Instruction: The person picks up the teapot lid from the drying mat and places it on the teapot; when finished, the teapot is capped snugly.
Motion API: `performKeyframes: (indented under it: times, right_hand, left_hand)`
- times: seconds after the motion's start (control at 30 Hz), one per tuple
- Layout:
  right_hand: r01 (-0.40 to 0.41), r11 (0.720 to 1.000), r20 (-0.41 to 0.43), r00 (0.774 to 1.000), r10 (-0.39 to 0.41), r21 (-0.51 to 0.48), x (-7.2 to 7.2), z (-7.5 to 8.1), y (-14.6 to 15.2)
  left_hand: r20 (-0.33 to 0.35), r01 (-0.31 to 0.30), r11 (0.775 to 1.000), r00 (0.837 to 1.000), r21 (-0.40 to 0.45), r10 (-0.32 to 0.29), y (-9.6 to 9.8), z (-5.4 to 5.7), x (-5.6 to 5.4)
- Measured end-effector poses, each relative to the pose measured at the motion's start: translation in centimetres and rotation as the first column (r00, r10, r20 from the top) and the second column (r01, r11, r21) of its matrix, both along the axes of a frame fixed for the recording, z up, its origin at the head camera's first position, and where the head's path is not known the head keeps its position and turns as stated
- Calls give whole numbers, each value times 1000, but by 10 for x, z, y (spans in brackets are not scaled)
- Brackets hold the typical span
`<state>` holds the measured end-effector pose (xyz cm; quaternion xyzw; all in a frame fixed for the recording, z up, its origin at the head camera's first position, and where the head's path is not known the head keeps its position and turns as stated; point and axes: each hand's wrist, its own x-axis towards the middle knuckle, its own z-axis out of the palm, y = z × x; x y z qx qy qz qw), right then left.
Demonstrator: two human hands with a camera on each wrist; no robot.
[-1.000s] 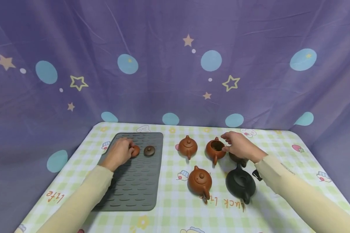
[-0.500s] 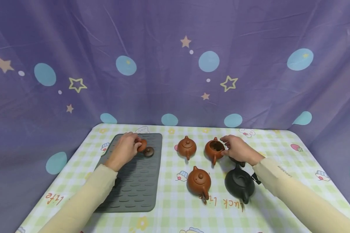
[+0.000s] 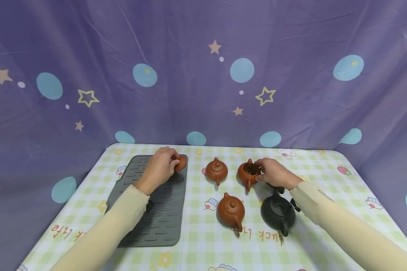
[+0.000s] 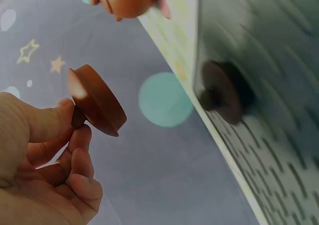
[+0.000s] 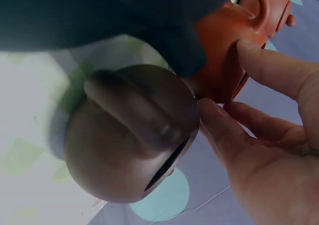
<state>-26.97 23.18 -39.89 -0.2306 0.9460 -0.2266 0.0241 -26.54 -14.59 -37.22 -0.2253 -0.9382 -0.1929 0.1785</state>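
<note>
My left hand [image 3: 160,166] pinches an orange-brown teapot lid [image 4: 99,103] by its knob, tilted above the mat's far right part. A dark brown lid [image 4: 222,93] lies on the mat below; in the head view my hand hides it. On the right, my right hand [image 3: 275,174] holds the side of a lidless orange-brown teapot [image 3: 243,174], thumb and fingers spread around its body. Close beside that hand sits a dark brown teapot [image 5: 122,145], mostly hidden under it in the head view. A black teapot [image 3: 277,213] stands in front.
The grey ridged mat [image 3: 162,226] lies on the left of the checked tablecloth [image 3: 196,229]. Two orange-brown teapots with lids on, a back one [image 3: 216,171] and a front one [image 3: 230,211], stand between mat and right hand. A patterned purple curtain [image 3: 190,56] rises behind.
My left hand has lifted the orange-brown lid off the mat and carried it right, past the dark brown lid. My right hand stays at the lidless teapot.
</note>
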Motion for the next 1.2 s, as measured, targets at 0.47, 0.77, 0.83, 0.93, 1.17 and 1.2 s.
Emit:
performKeyframes:
  times: [0.47, 0.77, 0.83, 0.93, 1.17, 1.2]
  right_hand:
    - [-37, 999, 38, 999, 38, -33, -5, 1, -2]
    - [-52, 998, 8, 999, 52, -28, -7, 1, -10]
    - [-49, 999, 8, 999, 49, -23, -7, 1, -10]
    - [-51, 998, 11, 999, 51, -22, -6, 1, -11]
    - [-50, 999, 4, 999, 50, -17, -7, 0, -10]
    - [-52, 999, 2, 999, 52, -14, -8, 0, -10]
  left_hand:
    - [9, 69, 997, 998, 25, -69, 54, 11, -6]
    - [16, 157, 987, 987, 39, -157, 89, 9, -12]
    - [9, 181, 983, 983, 25, -181, 96, 7, -14]
    - [-7, 210, 978, 978, 1, -210, 107, 5, -16]
    - [0, 254, 966, 967, -49, -255, 130, 0, -20]
    - [3, 257, 965, 966, -54, -258, 133, 0, -20]
